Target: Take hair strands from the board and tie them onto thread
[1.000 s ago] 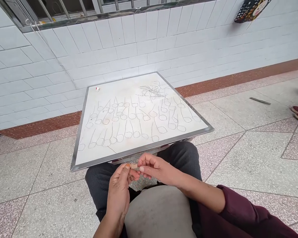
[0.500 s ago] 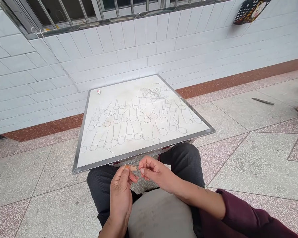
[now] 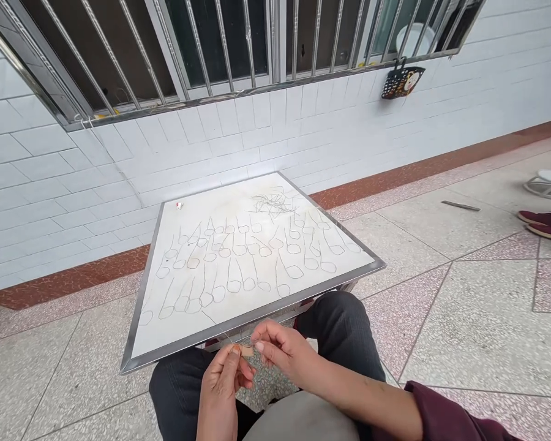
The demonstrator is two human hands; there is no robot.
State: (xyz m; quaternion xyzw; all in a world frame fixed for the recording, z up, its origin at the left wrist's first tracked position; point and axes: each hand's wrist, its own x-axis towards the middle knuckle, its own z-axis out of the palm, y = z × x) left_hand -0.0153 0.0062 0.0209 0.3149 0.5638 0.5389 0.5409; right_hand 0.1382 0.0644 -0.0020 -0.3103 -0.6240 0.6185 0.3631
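My left hand (image 3: 224,376) pinches a small tan piece (image 3: 247,351), perhaps wood or card, together with a thin wire (image 3: 226,335) that sticks out toward the table. Close beside it, my right hand (image 3: 284,355) has thumb and forefinger pressed together at the tan piece's right end, apparently on the wire's end; the fingertips hide the detail. Beyond my hands, the white table (image 3: 174,337) with a grey metal rim bears several wires bent into loops with straight tails (image 3: 234,285). A tangled pile of straight wires (image 3: 272,204) lies toward its far right.
A small red-and-white object (image 3: 179,206) sits at the table's far left corner. The tiled wall (image 3: 211,147) with a barred window stands behind, a dotted bag (image 3: 401,82) hanging from it. On the right floor are a flat strip (image 3: 460,206) and another person's shoes (image 3: 548,226).
The view has tilted up, so the table and hands sit lower in the picture and more window shows. Both hands keep their pinch close together, with little visible change.
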